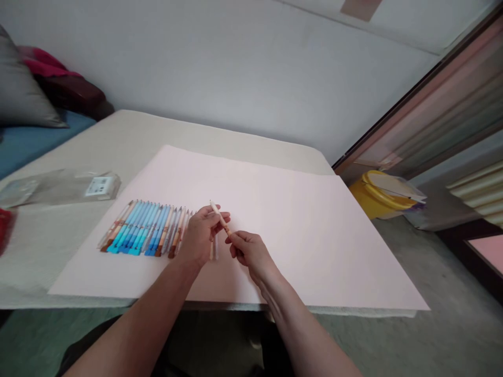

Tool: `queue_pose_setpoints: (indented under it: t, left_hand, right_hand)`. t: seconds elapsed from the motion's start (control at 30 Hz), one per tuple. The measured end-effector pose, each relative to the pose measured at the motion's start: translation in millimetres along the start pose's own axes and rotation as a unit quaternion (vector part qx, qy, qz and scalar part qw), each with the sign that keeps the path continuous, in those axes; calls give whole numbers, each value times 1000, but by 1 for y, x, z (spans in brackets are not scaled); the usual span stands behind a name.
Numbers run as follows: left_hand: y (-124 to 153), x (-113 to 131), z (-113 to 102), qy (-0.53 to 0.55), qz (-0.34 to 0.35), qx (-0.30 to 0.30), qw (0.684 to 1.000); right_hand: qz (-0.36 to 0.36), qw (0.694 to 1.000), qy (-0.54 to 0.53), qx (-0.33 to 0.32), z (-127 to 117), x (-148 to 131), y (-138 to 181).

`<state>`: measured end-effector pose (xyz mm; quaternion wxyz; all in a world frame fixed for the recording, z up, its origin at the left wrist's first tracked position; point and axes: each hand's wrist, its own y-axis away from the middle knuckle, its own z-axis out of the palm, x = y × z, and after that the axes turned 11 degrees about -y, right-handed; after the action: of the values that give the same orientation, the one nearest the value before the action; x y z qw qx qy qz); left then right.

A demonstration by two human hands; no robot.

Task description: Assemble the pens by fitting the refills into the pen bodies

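Observation:
My left hand (201, 234) and my right hand (247, 250) together hold one pale pen (218, 214) with a brown end, a little above a large pink paper sheet (298, 230). The left fingers pinch its upper part. The right fingers pinch its lower brown end. Left of my hands, a row of several pens (145, 229) lies side by side on the sheet, blue ones and pale ones with brown ends. My left hand covers the right end of that row.
The sheet lies on a beige table (118, 136). A clear plastic packet (63, 186) sits at the left, with a red object (6, 229) at the left edge. A yellow bucket (377, 196) stands on the floor at the right. Cushions (27, 89) lie behind.

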<state>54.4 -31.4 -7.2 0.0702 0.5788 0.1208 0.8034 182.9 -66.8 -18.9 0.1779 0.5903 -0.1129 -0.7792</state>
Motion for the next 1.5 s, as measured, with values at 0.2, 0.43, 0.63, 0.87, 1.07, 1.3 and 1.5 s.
queue_pose_setpoints:
  t: [0.2, 0.43, 0.63, 0.87, 1.07, 1.3, 1.5]
  left_hand:
    - [-6, -7, -3, -61, 38, 57, 996]
    - [-4, 2, -3, -11, 24, 22, 999]
    - [-5, -2, -3, -89, 39, 57, 994]
    - [-5, 2, -4, -18, 31, 17, 999]
    - [-6, -3, -4, -87, 35, 52, 994]
    - [-5, 1, -2, -16, 27, 23, 999]
    - [-8, -5, -4, -66, 24, 78, 994]
  right_hand:
    - [-49, 995, 84, 10, 2, 3, -2]
    - [-14, 1000, 13, -9, 1, 0, 0]
    - [-42, 997, 65, -5, 1, 2, -1]
    - [-19, 1000, 19, -10, 1, -2, 2]
    - [-41, 998, 51, -5, 1, 0, 0]
    - [-16, 1000, 24, -5, 1, -3, 1]
    - [-30, 999, 43, -7, 1, -2, 1]
